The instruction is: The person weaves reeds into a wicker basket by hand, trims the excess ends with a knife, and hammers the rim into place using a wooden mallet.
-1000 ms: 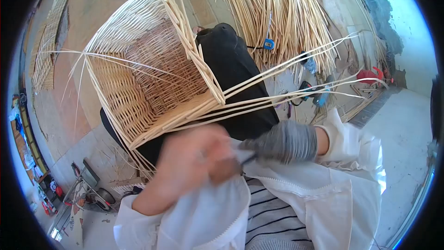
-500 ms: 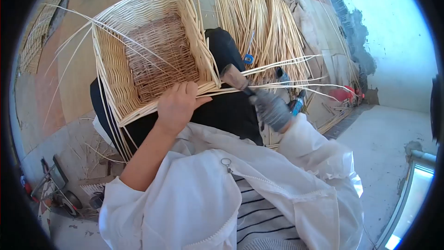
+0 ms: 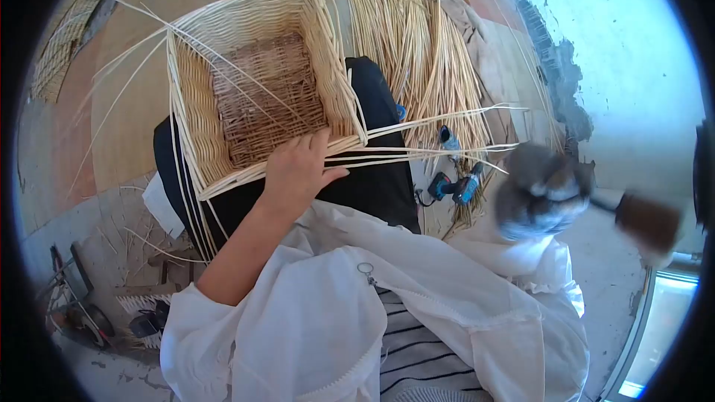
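Observation:
A pale wicker basket with a browner woven bottom rests tilted across my dark-trousered lap, its open side towards me. My left hand is bare and grips its near rim, fingers over the edge and thumb sticking out to the right. Long loose rods stretch out rightward from the near corner. Off to the right, apart from the basket, my right hand wears a grey glove and is blurred by motion. It is closed round the dark handle of a mallet, whose brown block-like head points right.
A large bundle of peeled rods lies on the floor beyond my knee. Blue-and-black tools lie right of my leg. A woven panel is at far left, above a small wheeled thing. A wall rises on the right.
My right hand has swung the mallet away from the basket's near corner, out to the far right. My left hand stays on the rim; the basket appears slightly lower and further right.

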`<action>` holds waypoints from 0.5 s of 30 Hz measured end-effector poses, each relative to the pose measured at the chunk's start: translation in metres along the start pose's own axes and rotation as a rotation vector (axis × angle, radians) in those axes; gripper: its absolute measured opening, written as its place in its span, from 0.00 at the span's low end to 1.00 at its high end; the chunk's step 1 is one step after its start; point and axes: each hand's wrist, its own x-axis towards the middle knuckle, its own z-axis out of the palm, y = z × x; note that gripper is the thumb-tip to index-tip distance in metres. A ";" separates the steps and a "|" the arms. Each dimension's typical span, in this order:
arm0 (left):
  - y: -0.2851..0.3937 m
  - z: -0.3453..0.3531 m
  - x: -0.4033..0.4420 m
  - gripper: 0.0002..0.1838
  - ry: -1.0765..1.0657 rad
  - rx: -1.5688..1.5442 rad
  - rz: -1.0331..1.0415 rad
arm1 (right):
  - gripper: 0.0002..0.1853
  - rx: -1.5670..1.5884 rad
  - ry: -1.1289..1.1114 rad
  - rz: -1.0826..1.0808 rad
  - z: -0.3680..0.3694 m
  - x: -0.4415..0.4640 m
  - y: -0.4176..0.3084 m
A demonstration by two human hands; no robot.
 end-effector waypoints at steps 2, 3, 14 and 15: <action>-0.005 -0.027 -0.004 0.24 0.050 0.062 -0.022 | 0.09 -0.697 -0.892 0.018 0.019 -0.014 0.028; -0.011 -0.037 -0.011 0.23 0.078 0.113 -0.054 | 0.09 -1.015 -1.177 0.398 0.031 -0.060 0.071; -0.034 -0.037 -0.048 0.14 -0.023 0.008 -0.201 | 0.10 -0.715 -0.839 0.559 0.129 0.072 0.027; -0.030 -0.037 -0.049 0.14 -0.029 0.019 -0.179 | 0.12 -0.725 -0.921 0.614 0.143 0.077 0.040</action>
